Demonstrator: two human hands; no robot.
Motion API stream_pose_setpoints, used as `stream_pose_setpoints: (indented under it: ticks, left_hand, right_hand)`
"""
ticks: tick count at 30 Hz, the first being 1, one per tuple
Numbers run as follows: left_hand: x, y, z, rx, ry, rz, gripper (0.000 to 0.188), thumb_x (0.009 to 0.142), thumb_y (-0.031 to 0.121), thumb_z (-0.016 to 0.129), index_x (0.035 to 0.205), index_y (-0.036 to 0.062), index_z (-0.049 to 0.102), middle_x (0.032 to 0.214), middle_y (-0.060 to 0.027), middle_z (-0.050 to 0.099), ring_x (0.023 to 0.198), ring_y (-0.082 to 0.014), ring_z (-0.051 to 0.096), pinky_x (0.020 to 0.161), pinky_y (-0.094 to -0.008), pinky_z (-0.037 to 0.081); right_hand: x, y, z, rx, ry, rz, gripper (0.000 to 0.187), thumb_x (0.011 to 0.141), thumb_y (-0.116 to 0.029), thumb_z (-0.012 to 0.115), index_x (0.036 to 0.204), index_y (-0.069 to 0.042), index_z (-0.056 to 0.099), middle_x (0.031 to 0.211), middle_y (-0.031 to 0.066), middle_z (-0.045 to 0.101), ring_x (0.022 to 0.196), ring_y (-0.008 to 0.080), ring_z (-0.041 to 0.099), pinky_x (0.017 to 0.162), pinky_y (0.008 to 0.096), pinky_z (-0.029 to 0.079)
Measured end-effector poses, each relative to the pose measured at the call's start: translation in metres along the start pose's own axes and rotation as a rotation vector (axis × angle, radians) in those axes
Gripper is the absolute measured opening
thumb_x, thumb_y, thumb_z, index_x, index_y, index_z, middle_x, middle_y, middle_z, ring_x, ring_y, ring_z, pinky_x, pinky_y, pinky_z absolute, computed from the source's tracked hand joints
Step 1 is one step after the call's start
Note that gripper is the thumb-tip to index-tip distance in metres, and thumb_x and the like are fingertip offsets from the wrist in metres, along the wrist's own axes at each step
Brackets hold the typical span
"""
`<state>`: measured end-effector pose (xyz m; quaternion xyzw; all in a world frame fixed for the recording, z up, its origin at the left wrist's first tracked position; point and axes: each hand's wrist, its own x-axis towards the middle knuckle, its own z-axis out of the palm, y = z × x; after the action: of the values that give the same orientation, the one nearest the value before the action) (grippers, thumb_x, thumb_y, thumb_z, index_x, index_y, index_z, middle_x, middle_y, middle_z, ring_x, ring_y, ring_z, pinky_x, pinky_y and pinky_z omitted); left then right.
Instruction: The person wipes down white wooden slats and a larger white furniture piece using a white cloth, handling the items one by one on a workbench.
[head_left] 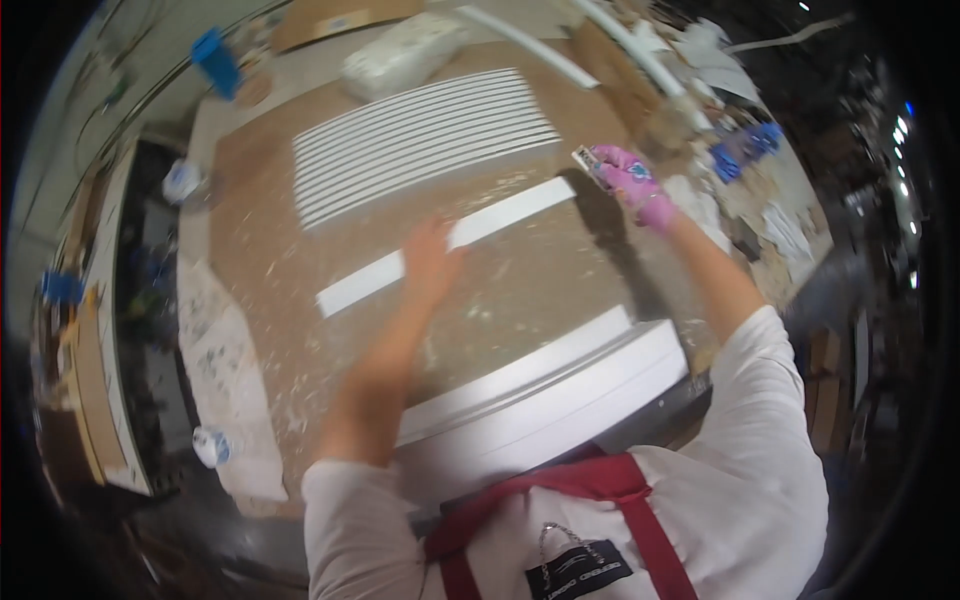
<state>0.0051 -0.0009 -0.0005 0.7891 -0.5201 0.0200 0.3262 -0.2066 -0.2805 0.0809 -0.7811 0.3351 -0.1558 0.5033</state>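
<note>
White strip (512, 212) under left hand (431, 256); right hand (630, 182) grips object (585, 162).

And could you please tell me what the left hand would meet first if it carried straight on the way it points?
Probably the near edge of the row of white strips, past the single white strip that the left hand overlaps in view; the hand's height is hard to judge.

i see a smooth, matt strip (515, 213) under my left hand (432, 255), rough, scuffed tabletop (490, 320) around it, rubbery-looking glove (652, 208) on my right hand (625, 178).
</note>
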Motion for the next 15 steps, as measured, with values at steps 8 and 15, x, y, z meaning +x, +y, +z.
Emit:
stream_pose_setpoints:
  ticks: [8,15]
  left_hand:
    - [0.009,0.022,-0.019,-0.015,-0.129,0.029,0.041,0.073,0.019,0.071,0.108,0.0016,0.059,0.106,-0.0151,0.057,0.101,-0.0349,0.053,0.085,-0.0413,0.043]
    - [0.007,0.004,-0.019,0.066,-0.088,0.023,0.04,0.074,0.022,0.069,0.107,0.0007,0.059,0.107,-0.0162,0.056,0.099,-0.036,0.053,0.085,-0.041,0.043]
  right_hand:
    - [0.001,0.038,0.032,-0.421,0.085,-0.151,0.037,0.088,-0.031,0.048,0.112,-0.005,0.057,0.104,0.0185,0.061,0.1,0.0322,0.057,0.087,0.0382,0.044]
    - [-0.09,0.008,-0.011,-0.265,-0.15,0.0,0.038,0.088,-0.031,0.054,0.117,-0.008,0.058,0.101,0.0105,0.064,0.089,0.0226,0.06,0.081,0.032,0.047]
